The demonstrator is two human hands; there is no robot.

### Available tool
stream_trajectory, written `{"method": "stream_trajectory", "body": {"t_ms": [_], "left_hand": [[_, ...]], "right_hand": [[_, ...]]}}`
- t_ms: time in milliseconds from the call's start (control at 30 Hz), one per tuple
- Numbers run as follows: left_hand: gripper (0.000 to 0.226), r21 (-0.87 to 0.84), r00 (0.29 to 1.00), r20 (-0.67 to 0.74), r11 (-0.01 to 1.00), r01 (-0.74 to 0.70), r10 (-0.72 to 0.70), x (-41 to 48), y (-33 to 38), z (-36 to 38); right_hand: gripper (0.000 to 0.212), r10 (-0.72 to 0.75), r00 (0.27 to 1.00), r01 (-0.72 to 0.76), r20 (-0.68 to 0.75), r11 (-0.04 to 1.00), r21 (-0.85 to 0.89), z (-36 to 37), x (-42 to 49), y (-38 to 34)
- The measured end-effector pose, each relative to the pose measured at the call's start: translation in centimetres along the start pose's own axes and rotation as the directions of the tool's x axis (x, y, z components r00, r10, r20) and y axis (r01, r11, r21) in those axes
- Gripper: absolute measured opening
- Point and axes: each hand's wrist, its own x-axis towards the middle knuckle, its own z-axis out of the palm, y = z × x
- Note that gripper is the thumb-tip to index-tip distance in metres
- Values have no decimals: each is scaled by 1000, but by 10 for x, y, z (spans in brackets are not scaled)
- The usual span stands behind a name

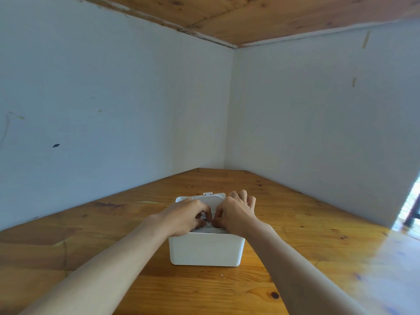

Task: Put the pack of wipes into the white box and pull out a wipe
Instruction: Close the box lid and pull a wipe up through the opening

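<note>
A white box (205, 250) stands on the wooden table (306, 235) in front of me. Its small flap lid (210, 200) is raised at the back. Both hands rest on top of the box. My left hand (185, 215) and my right hand (234, 212) have their fingertips pinched together over the middle opening. A sliver of the pack of wipes (205, 230) shows below the fingers, grey-white and mostly hidden. What exactly the fingertips pinch is too small to tell.
Pale blue walls meet in a corner behind the table. A wooden ceiling runs overhead. Bright light comes from an opening at the far right (411, 208) and glares on the table's right side.
</note>
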Motion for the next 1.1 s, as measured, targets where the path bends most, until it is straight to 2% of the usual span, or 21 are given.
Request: {"method": "stream_trajectory", "body": {"t_ms": [300,433,533,600,733,867,1000,1100], "left_hand": [[17,-7,999,-29,1000,19,-19,3,-4,4],[15,-45,999,-19,999,31,-32,4,-2,3],[21,-126,997,-17,990,70,-73,10,5,6],[18,-152,995,-51,986,74,-83,12,8,10],[6,-202,990,-121,978,46,-72,13,3,13],[19,-226,981,-184,974,18,-61,11,4,12],[16,-318,957,-280,948,-25,-69,9,4,9],[17,-358,961,-269,933,-30,-72,7,5,9]], "right_hand": [[27,-47,999,46,-12,997,-61,2,-2,4],[28,-99,992,92,-82,992,-83,3,-4,5],[23,-157,975,147,-154,986,-76,2,-5,4],[17,-181,965,167,-188,982,-87,2,-6,3],[19,-211,954,198,-215,977,-79,0,-8,3],[24,-217,955,209,-204,976,-57,0,-8,4],[28,-196,962,200,-190,980,2,1,-6,4],[26,-186,969,189,-163,982,3,3,-4,5]]}}
